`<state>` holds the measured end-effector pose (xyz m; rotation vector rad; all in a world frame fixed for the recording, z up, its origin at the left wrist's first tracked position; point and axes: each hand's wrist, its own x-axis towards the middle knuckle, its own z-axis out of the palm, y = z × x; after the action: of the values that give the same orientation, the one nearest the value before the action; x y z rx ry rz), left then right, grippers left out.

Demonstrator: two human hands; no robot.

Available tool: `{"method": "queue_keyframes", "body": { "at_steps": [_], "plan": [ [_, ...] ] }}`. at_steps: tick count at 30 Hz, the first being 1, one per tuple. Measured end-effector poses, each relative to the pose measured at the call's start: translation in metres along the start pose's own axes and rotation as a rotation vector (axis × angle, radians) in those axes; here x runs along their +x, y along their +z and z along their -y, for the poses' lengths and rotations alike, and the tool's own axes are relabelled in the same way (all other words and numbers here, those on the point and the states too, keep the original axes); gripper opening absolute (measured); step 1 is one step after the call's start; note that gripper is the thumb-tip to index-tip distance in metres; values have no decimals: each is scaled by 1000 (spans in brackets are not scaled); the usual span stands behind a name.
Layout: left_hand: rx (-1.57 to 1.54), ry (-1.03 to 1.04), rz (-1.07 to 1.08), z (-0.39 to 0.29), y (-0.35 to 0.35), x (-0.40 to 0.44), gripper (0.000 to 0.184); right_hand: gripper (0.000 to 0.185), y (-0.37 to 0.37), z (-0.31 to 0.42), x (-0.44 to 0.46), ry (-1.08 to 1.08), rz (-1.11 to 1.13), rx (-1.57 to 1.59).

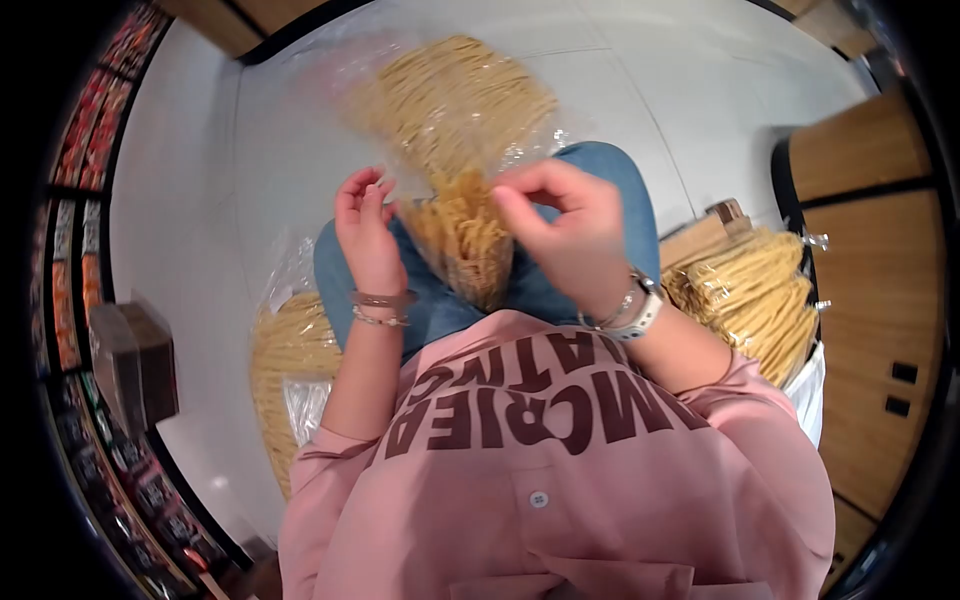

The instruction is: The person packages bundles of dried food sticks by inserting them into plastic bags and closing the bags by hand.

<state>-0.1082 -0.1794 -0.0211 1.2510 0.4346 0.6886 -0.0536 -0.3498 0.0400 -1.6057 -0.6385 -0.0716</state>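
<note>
Between my thighs stands a small clear plastic bag (pixel 480 270) filled with yellow dried sticks that resemble tofu skin. At its upper right edge my right hand (pixel 565 235) pinches the plastic with thumb and index finger; motion blurs it a little. To the left of the bag is my left hand (pixel 370 230), raised with fingers curled and the thumb against them. Whatever lies between those fingertips is too thin or blurred to make out. Just beyond the hands, a large clear bag (pixel 460 105) of long yellow sticks lies on the floor.
More yellow sticks in plastic (pixel 290 345) lie by my left leg, and another bundle (pixel 755 290) is on my right. Wooden cabinets (pixel 865 240) stand on the right. Shelves of packets (pixel 65 280) and a dark box (pixel 132 365) line the left. The floor (pixel 640 90) is pale tile.
</note>
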Motion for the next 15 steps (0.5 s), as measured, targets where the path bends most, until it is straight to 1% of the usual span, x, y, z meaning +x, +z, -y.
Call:
{"method": "queue_keyframes", "body": {
  "at_steps": [2,3,4,5,6,7,9,11,12,15],
  "plan": [
    [213,271,-68,-14,6,-14,19,7,1,-5,-1,101,-36,125],
    [176,335,-47,-23,14,-29,16,7,-2,-8,-2,155,-7,163],
    [219,420,48,-24,14,-39,16,6,-4,-10,-2,191,-10,184],
    [314,567,196,-30,16,-45,16,6,-4,-11,-3,228,-14,201],
    [392,627,286,-38,23,-51,17,7,-5,-11,-3,255,-26,248],
    [349,571,242,-46,33,-60,15,8,-5,-10,-3,281,-41,293],
    [405,644,351,-47,38,-61,18,10,-11,-11,-6,316,-43,351],
    [427,572,360,-48,47,-58,20,12,-17,-11,-11,327,-16,383],
    [436,540,365,-48,50,-57,22,12,-17,-8,-15,331,-44,415],
    [453,505,355,-39,52,-56,27,11,-20,-7,-24,266,-61,361]
  ]
}}
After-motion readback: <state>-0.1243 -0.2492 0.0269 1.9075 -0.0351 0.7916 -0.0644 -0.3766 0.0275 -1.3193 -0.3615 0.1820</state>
